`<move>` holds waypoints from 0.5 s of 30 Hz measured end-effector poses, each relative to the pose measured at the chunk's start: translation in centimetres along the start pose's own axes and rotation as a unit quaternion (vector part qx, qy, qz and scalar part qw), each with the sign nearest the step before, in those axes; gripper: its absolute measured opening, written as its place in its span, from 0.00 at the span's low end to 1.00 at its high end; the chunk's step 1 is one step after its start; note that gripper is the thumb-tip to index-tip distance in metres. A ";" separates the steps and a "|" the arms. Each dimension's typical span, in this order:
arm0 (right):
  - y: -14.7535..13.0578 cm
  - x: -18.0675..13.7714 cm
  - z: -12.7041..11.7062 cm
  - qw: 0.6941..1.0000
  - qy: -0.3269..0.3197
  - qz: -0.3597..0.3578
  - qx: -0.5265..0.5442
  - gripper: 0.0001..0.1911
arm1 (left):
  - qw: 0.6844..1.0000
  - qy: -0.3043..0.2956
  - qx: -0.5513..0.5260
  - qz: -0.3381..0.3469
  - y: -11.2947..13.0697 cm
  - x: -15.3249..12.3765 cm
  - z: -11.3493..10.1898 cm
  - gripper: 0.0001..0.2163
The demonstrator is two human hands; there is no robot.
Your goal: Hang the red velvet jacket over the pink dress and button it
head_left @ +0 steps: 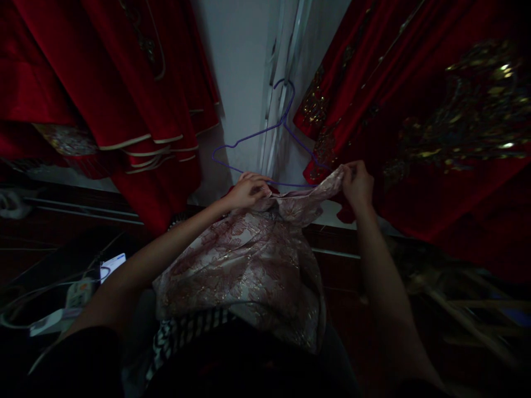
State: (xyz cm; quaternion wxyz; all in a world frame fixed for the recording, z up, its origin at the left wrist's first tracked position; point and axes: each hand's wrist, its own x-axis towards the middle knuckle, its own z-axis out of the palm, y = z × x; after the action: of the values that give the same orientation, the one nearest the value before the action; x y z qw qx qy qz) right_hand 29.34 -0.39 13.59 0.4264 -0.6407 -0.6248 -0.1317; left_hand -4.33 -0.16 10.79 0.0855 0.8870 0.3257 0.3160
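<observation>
Mid-frame, left hand [248, 192] and right hand [357, 182] both pinch the top edge of the pale floral garment [249, 265] against the purple wire hanger [265, 145]; garment apparently not yet hung, body draping toward lower centre

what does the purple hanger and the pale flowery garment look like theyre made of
The thin purple hanger looks like bent wire, probably coated: slim, even rod with a twisted neck. The pale pink floral garment, gripped by left hand and right hand, seems satin-like brocade: soft sheen, glinting metallic threads.

Pink floral garment [249, 265] hides the hanger's [265, 141] bottom bar.
</observation>
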 end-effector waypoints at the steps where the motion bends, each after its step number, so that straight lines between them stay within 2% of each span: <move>1: 1.1 -0.2 -0.1 1.000 -0.001 0.011 -0.018 0.14 | 1.000 0.000 -0.001 0.000 0.1 0.0 0.0 0.11; 4: 3.9 -0.5 -0.2 0.997 -0.021 0.031 -0.063 0.12 | 1.000 0.000 0.003 -0.009 0.3 0.0 -0.2 0.12; 7: 5.2 -0.7 0.0 0.996 -0.034 0.031 -0.081 0.12 | 1.000 0.001 0.004 -0.010 0.5 0.1 -0.2 0.12; 15: 4.3 -0.9 -0.2 0.999 0.005 0.020 -0.040 0.13 | 0.999 0.001 0.031 -0.006 0.6 -0.1 -0.2 0.11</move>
State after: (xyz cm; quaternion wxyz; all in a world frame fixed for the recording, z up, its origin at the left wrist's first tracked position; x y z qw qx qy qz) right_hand 33.17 -0.49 11.45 0.4058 -0.6693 -0.6037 -0.1513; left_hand -4.19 -0.64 11.10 0.0593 0.8870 0.3411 0.3057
